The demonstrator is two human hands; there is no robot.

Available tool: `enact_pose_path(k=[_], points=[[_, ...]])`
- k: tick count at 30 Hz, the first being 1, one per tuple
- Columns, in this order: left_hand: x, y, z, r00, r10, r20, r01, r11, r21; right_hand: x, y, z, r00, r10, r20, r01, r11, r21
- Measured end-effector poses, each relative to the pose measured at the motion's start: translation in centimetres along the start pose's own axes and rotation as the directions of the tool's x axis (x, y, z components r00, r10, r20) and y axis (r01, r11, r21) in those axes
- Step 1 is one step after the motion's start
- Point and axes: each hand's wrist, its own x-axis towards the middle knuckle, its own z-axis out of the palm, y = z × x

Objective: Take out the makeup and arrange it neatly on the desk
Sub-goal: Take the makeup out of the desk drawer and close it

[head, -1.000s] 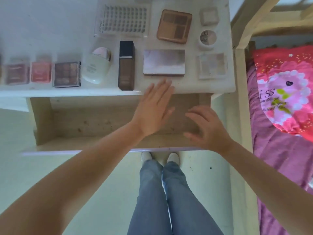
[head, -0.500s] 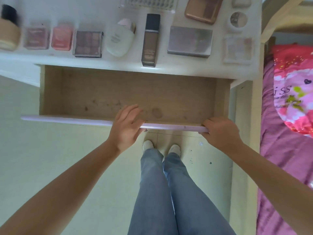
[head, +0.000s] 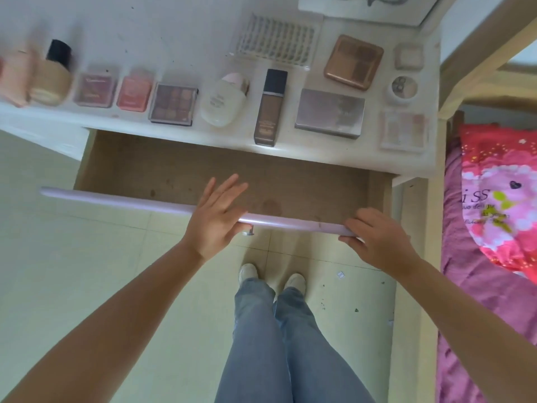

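Observation:
Makeup lies in rows on the white desk (head: 174, 33): a round foundation bottle (head: 50, 80), two pink blush compacts (head: 94, 88), an eyeshadow palette (head: 173, 104), a white bottle (head: 222, 103), a brown foundation tube (head: 270, 107), a silver palette (head: 329, 112), a bronze compact (head: 353, 62) and a lash tray (head: 276, 43). Below the desk the wooden drawer (head: 174, 170) stands pulled out, with nothing inside. My left hand (head: 216, 216) presses flat on its lilac front (head: 116, 199). My right hand (head: 377, 237) grips the front's right end.
A bed with a pink and red floral blanket (head: 499, 199) and a wooden frame (head: 479, 59) stands close on the right. My legs (head: 279, 344) are on the pale tiled floor (head: 72, 271) under the drawer. A small knob (head: 248, 232) sticks out below the drawer front.
Both hands came back from over the drawer to its lilac front. Since then the drawer has slid a little way in under the desk, and my left fingers have straightened.

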Motion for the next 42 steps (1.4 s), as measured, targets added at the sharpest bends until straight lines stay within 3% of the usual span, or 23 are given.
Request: enact_pose_path(k=[4, 8, 12, 19, 24, 27, 32, 34, 36, 39, 42], points=[[1.7, -1.3, 0.5, 0.997, -0.072, 0.003, 0.072, 0.997, 0.013, 1.4, 0.9, 0.5, 0.995, -0.014, -0.101, 0.01, 0.999, -0.04], [4.4, -1.7, 0.5, 0.967, -0.253, 0.023, 0.25, 0.964, 0.094, 2.8, 1.9, 1.4, 0.969, 0.085, -0.231, -0.121, 0.981, -0.148], [7.0, -2.1, 0.5, 0.94, -0.341, 0.017, 0.331, 0.923, 0.195, 4.1, 3.0, 2.2, 0.955, 0.209, -0.212, -0.259, 0.934, -0.245], [9.3, -3.2, 0.9, 0.912, -0.408, -0.053, 0.407, 0.878, 0.251, 6.2, 4.3, 2.5, 0.942, 0.222, -0.251, -0.289, 0.917, -0.273], [9.5, -2.5, 0.3, 0.897, -0.442, 0.012, 0.42, 0.861, 0.287, 6.2, 4.2, 2.5, 0.952, 0.219, -0.214, -0.285, 0.891, -0.354], [9.4, -1.2, -0.1, 0.852, -0.505, 0.139, 0.437, 0.832, 0.342, 6.5, 3.7, 1.9, 0.951, 0.25, -0.184, -0.304, 0.869, -0.39], [9.6, 1.8, -4.0, 0.788, -0.536, 0.303, 0.439, 0.834, 0.335, 8.7, 0.6, -0.1, 0.924, 0.381, 0.029, -0.309, 0.791, -0.528], [9.2, 2.2, -6.4, 0.747, -0.574, 0.335, 0.466, 0.812, 0.351, 10.2, -1.6, -1.2, 0.923, 0.381, 0.058, -0.316, 0.833, -0.455], [8.3, 1.9, -9.3, 0.721, -0.631, 0.288, 0.525, 0.768, 0.366, 12.7, -4.4, -2.1, 0.947, 0.314, 0.076, -0.283, 0.92, -0.272], [5.5, 0.4, -15.0, 0.653, -0.721, 0.23, 0.617, 0.683, 0.391, 17.8, -11.0, -3.3, 0.99, 0.123, 0.076, -0.117, 0.99, -0.074], [0.1, -0.8, -21.7, 0.542, -0.827, 0.149, 0.724, 0.549, 0.418, 22.0, -20.5, -5.1, 0.995, -0.052, 0.085, 0.049, 0.998, 0.033]])
